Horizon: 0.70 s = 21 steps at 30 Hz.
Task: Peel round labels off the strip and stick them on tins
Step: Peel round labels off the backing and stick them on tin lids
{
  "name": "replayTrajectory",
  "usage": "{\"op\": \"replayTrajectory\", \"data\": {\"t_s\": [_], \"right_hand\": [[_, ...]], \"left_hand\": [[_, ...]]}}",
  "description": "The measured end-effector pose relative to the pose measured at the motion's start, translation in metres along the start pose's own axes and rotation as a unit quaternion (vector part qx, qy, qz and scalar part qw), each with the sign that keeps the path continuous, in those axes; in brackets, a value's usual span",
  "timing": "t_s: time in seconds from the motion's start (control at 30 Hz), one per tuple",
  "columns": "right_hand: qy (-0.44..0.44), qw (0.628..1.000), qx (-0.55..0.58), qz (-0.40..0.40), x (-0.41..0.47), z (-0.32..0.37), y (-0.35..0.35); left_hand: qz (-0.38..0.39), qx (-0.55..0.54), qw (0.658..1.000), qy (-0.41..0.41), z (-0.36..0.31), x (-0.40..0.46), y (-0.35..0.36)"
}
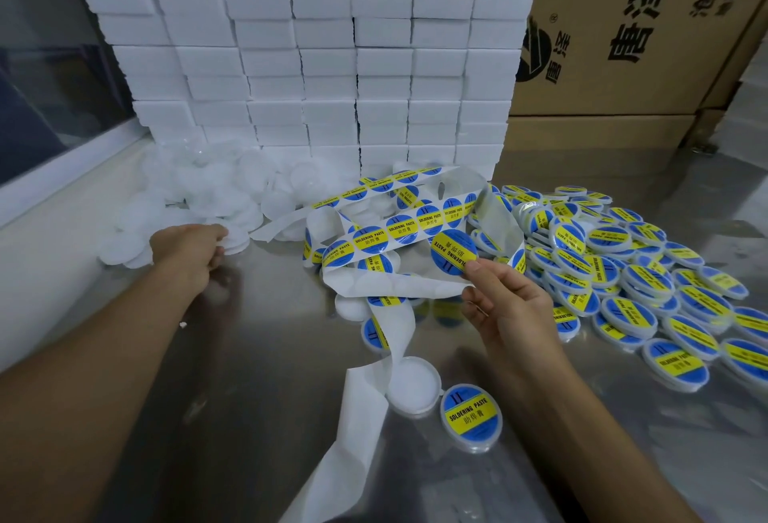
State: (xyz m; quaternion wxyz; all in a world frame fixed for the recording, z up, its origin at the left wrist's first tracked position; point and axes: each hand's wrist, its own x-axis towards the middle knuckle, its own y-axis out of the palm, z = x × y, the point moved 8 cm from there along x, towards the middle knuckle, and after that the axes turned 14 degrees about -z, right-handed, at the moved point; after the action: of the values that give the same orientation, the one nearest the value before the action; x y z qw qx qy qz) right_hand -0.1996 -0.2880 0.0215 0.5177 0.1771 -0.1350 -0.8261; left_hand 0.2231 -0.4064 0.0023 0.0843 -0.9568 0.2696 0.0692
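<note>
The right hand (505,306), just right of centre, pinches a peeled round label (454,251) by its lower edge between thumb and fingertip, and the strip (395,227) curls through the same grip. The label looks thin and floppy, almost weightless, and sticky on the back; I'd say the edge is the place to hold it, so that little glue meets skin and the disc hangs flat rather than folding onto itself. The strip loops loosely across the middle of the frame and trails off toward the bottom edge, slick backing paper that would slide or twist with any tug.

At centre left, the left hand (195,250) reaches into the heap of plain tins (199,198), fingers curled around one at the heap's near edge; how firmly it has it, I cannot tell. These tins look light and smooth, shallow plastic rounds, best gripped by the rim so that the lid stays free for the label.

Labelled tins (631,269) crowd the right side. One more labelled tin (471,414) and a bare one (413,383) sit low in the centre on the steel table (257,377).
</note>
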Motion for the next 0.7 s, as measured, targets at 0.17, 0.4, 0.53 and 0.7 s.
{"op": "replayTrajectory", "data": {"t_s": [0.17, 0.4, 0.53, 0.7], "right_hand": [[-0.001, 1.0, 0.0, 0.0, 0.0, 0.001, 0.0], [0.001, 1.0, -0.004, -0.003, -0.001, 0.001, 0.0], [0.001, 1.0, -0.006, -0.002, -0.001, 0.0, 0.001], [-0.002, 1.0, -0.01, 0.001, -0.002, -0.002, 0.002]], "left_hand": [[0.009, -0.093, 0.993, -0.068, 0.009, -0.023, 0.006], [-0.008, -0.172, 0.978, -0.119, 0.019, -0.066, -0.003], [0.06, -0.211, 0.968, -0.124, 0.022, -0.1, 0.004], [0.133, -0.225, 0.963, -0.058, 0.016, -0.156, 0.001]]}}
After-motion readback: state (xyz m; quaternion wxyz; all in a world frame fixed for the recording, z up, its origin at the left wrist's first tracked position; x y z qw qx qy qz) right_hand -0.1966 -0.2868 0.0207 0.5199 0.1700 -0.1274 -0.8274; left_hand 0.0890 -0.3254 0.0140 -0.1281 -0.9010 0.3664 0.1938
